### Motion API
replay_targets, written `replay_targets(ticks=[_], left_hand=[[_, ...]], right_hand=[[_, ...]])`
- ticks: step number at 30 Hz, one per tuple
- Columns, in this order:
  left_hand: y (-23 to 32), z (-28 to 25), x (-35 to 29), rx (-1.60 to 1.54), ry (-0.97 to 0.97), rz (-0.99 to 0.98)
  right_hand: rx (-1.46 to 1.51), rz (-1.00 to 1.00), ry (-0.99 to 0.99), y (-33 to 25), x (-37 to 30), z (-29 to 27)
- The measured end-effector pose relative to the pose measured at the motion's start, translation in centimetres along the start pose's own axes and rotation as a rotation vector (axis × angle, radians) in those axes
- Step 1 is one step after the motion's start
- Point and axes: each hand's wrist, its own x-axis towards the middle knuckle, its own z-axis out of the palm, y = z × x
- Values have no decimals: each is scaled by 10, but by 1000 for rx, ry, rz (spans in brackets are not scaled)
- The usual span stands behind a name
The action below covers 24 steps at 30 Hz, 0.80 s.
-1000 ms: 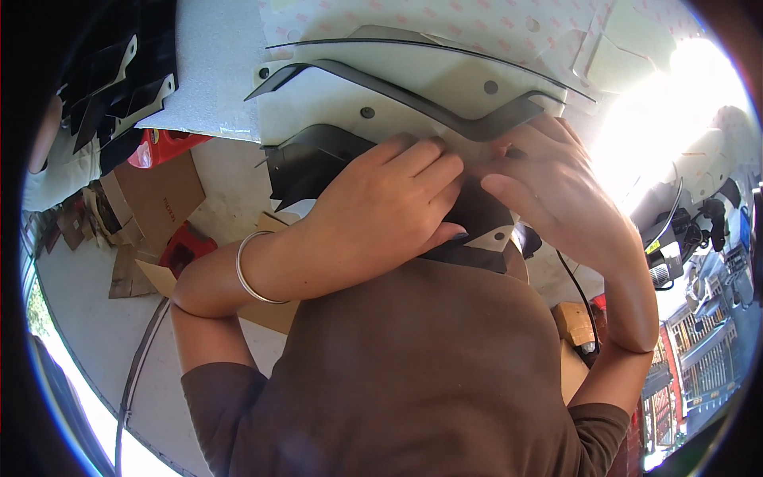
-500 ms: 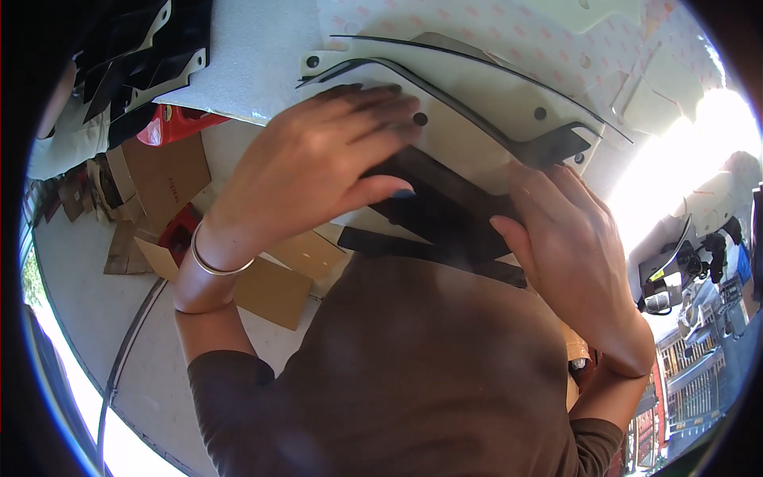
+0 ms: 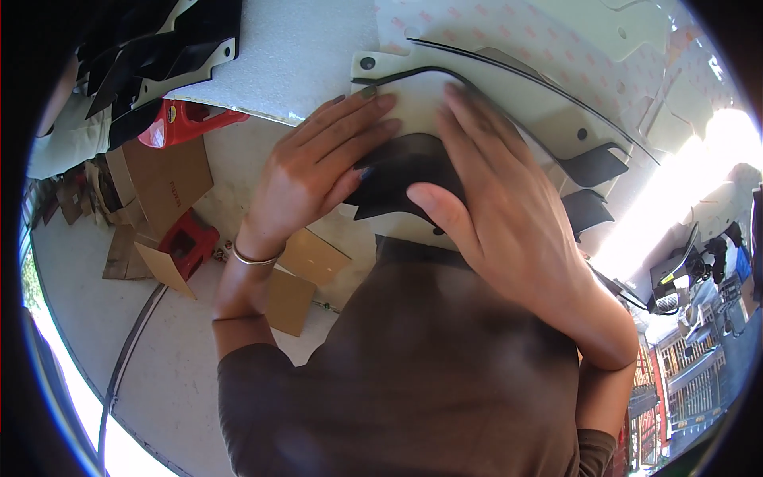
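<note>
A curved cream panel [image 3: 429, 83] with a black edge lies at the table's near side. My left hand [image 3: 306, 171] rests on its left end with the fingers stretched out. Beside it my right hand [image 3: 509, 199] lies over the middle, fingers extended and thumb apart. Between the two hands shows a dark, glossy curved piece [image 3: 405, 159]; my palms hide part of it. Black pointed ends [image 3: 596, 165] stick out to the right of my right hand. Behind lies a similar cream panel [image 3: 548, 111] with black dots and a thin black edge strip.
Black shaped parts [image 3: 159, 56] are stacked at the far left, near another person's arm [image 3: 60, 99]. Below the table edge are a red container [image 3: 187, 123], cardboard boxes [image 3: 171, 183] and a red stool [image 3: 189, 242]. Patterned backing sheet [image 3: 493, 24] covers the back; strong sunlight falls at right.
My right hand has moved left from the panel's right end to its middle. My left hand has shifted toward the left end. The whole view has turned a little, placing the panel further right.
</note>
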Motion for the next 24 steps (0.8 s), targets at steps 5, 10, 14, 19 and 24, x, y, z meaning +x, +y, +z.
replay_targets(ticks=[5, 10, 14, 19, 24], left_hand=[[3, 21, -23, 33, 251, -119], [0, 26, -30, -33, 378, -142], [6, 27, -21, 200, 387, -256], [-8, 33, -27, 132, 391, -162], [4, 35, -14, 120, 376, -216]], right_hand=[[23, 38, -54, 4, -15, -18], [-60, 80, -135, -6, -26, -34], [128, 145, -117, -15, 1, -11], [143, 27, -17, -18, 34, 25], [4, -73, 209, -11, 22, 24]])
